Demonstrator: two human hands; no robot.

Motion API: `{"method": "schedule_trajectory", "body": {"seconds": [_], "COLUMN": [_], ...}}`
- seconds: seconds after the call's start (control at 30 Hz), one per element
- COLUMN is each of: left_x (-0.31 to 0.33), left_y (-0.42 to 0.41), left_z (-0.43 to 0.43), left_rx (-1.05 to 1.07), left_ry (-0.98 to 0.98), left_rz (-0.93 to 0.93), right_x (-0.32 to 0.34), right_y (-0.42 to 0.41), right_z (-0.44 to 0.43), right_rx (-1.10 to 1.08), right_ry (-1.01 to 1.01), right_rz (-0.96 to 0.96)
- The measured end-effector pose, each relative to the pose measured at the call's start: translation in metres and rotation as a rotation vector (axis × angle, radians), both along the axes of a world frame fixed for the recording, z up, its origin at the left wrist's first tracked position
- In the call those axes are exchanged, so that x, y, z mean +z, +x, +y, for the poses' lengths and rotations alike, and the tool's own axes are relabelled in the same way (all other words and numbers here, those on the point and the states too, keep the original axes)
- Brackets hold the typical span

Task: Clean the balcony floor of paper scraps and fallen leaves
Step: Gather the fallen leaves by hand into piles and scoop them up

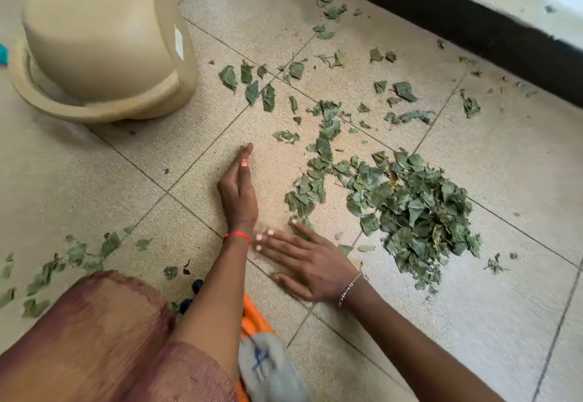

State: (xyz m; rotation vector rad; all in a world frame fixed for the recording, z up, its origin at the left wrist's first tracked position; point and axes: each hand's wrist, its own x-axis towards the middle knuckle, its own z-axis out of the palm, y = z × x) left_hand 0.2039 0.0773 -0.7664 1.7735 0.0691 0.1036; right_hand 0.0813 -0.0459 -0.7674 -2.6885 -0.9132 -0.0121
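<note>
The left hand [238, 190] stands on its edge on the tiled floor [473, 322], fingers straight and together, pointing to 12 o'clock and holding nothing. A red thread [238, 236] circles its wrist. The right hand [303, 263] lies flat and released, palm down, with spread fingers reaching toward 9 o'clock. Its fingertips are blurred, and a thin chain bracelet [350, 288] is on the wrist.

At 3 o'clock from the hands sits a heaped pile of leaves [416, 212], dry, green and crumpled. Loose scattered leaves [325, 117] trail from it toward 12 and 1 o'clock, and more leaves [63, 266] lie at 8 o'clock, smeared by blur.

The tiles are beige and finely ribbed, with dark grout lines. At 11 o'clock a tan plastic bin [104, 38] lies tipped, its mouth hidden. A black ledge [473, 23] crosses at 1 o'clock. At 6 o'clock an orange object [252, 316] and a grey cloth [271, 370] are partly covered and hard to identify.
</note>
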Motion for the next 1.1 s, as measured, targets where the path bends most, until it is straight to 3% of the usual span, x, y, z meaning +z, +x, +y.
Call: {"method": "schedule_trajectory", "body": {"seconds": [0.07, 0.23, 0.3, 0.43, 0.53, 0.7, 0.8, 0.9, 0.97, 1.1], "left_x": [0.0, -0.003, -0.004, -0.007, -0.007, -0.007, -0.009, -0.01, -0.01, -0.009], "left_y": [0.0, 0.003, 0.003, 0.006, 0.005, 0.005, 0.005, 0.006, 0.006, 0.005], "left_z": [-0.003, -0.008, -0.008, -0.008, -0.009, -0.009, -0.009, -0.009, -0.008, -0.008], "left_rx": [-0.013, -0.095, -0.116, -0.146, -0.153, -0.167, -0.172, -0.182, -0.188, -0.199], "left_ry": [0.017, 0.212, 0.273, 0.432, 0.458, 0.493, 0.494, 0.497, 0.511, 0.543], "left_rz": [0.003, -0.007, -0.019, -0.039, -0.033, -0.023, -0.029, -0.033, -0.03, -0.035], "right_x": [-0.002, 0.005, 0.009, 0.004, 0.001, 0.031, 0.033, 0.02, 0.011, 0.007], "right_y": [0.001, 0.0, -0.003, -0.013, 0.001, 0.001, -0.037, -0.073, -0.08, -0.042], "right_z": [0.002, -0.012, -0.007, 0.005, -0.019, -0.055, -0.065, -0.07, -0.069, -0.055], "right_rx": [-0.032, -0.645, -0.633, -0.356, -0.546, -0.809, -1.357, -1.829, -1.915, -1.841], "right_ry": [-0.053, -0.183, -0.177, -0.235, -0.293, -0.038, 0.219, 0.228, 0.199, 0.225], "right_rz": [0.053, 0.061, 0.046, 0.068, 0.033, -0.071, -0.025, 0.088, 0.153, 0.169]}}
